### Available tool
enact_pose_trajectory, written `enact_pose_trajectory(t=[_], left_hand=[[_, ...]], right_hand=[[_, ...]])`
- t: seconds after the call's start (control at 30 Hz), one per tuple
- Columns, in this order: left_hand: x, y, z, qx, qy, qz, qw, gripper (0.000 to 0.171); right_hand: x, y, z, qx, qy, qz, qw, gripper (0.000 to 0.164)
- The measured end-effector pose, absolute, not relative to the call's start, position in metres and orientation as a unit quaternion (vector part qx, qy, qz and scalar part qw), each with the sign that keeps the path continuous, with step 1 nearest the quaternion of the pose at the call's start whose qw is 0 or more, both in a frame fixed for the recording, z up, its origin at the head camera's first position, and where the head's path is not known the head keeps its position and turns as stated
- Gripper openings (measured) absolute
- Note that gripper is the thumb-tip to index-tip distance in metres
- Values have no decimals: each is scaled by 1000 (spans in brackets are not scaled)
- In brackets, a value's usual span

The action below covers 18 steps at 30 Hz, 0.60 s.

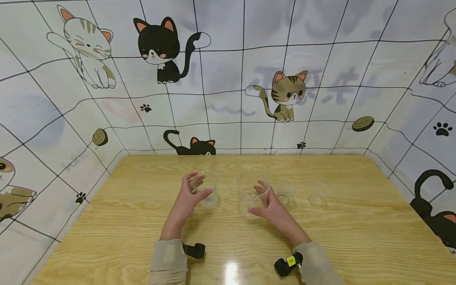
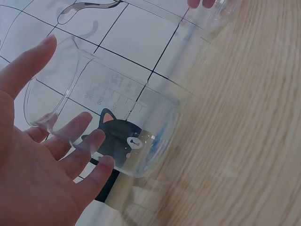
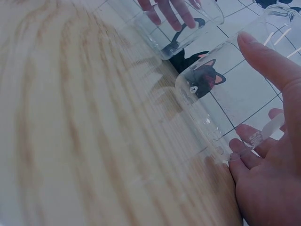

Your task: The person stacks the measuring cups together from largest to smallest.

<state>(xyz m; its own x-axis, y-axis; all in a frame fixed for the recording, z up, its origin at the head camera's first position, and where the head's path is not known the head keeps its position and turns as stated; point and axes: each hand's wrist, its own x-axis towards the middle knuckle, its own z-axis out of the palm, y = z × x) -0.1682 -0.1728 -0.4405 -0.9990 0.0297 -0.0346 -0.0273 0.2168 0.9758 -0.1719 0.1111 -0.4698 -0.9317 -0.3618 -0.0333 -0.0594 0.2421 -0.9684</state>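
My left hand (image 1: pixel 187 198) is around a clear glass beaker (image 1: pixel 206 196), with the thumb across its near side and the fingers along its far left side. Faint printed graduations show on this beaker's wall in the left wrist view. To its right stands a larger clear glass beaker (image 1: pixel 246 198). My right hand (image 1: pixel 272 206) reaches around that one from the right, thumb low on the near side and fingers behind. Close by the right fingers (image 3: pixel 247 157), a translucent handle-like piece (image 3: pixel 272 126) shows. Both beakers stand upright on the wooden table (image 1: pixel 228 245).
Right of the larger beaker stand two smaller clear glass vessels, a near one (image 1: pixel 286 190) and one farther right (image 1: pixel 318 194). A cloth with cat drawings and a grid (image 1: pixel 224 107) hangs behind the table and along both sides.
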Motion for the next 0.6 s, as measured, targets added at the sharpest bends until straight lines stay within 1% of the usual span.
enact_pose_trajectory(t=[0.1,0.3,0.6], left_hand=[[-167,-174,-441,3,777,629,25,84],[-165,-176,-441,11,769,638,39,79],[-154,-173,-420,21,760,646,67,73]], right_hand=[[-176,112,-479,-136,777,-602,120,90],[-176,112,-479,-140,777,-602,114,92],[-176,112,-479,-140,779,-600,115,92]])
